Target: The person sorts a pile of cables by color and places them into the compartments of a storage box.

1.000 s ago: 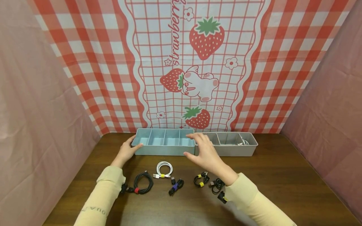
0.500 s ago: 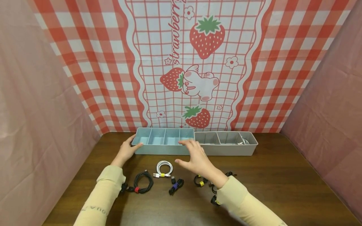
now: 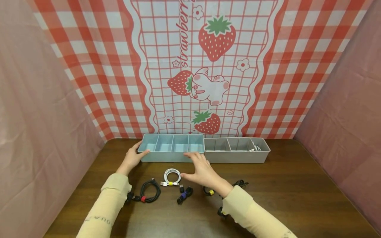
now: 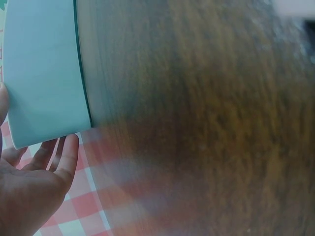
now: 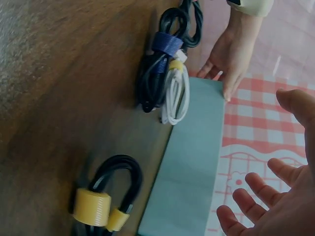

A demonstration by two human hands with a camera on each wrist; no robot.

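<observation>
Left grip (image 3: pixel 131 159): the person's left hand holds the left end of the blue box, thumb on the near side and fingers curled round the end wall.
Right grip (image 3: pixel 200 169): the person's right hand holds nothing; its relaxed fingers are spread in front of the box's right end. Whether a fingertip touches the wall cannot be told.
Steadying the box: a light, even hold at the end wall seems best, since squeezing or pushing harder at one corner could swing the box askew. The right fingers would do well to meet the near wall flat and low, with the thumb lifted past the white cable.
Blue box (image 3: pixel 163 157): on the counter toward its back edge, upright, compartments facing up.
Box direction: its long axis runs left to right, roughly parallel to the back edge; four compartments line up along it, and the right end points at the grey box.
Grey box (image 3: pixel 238 158): end to end with the blue one, nearly in line, a pale cable (image 3: pixel 257 148) in its rightmost compartment.
White cable (image 3: pixel 165 177): coiled, yellow tie, in front of the blue box.
Dark cables: one with a red tie (image 3: pixel 143 199), one with a purple tie (image 3: pixel 185 195); others lie partly hidden by the right forearm.
Counter (image 3: pixel 166 219): brown wood grain, beneath everything.
Backdrop (image 3: pixel 119 66): red-checked strawberry cloth.
</observation>
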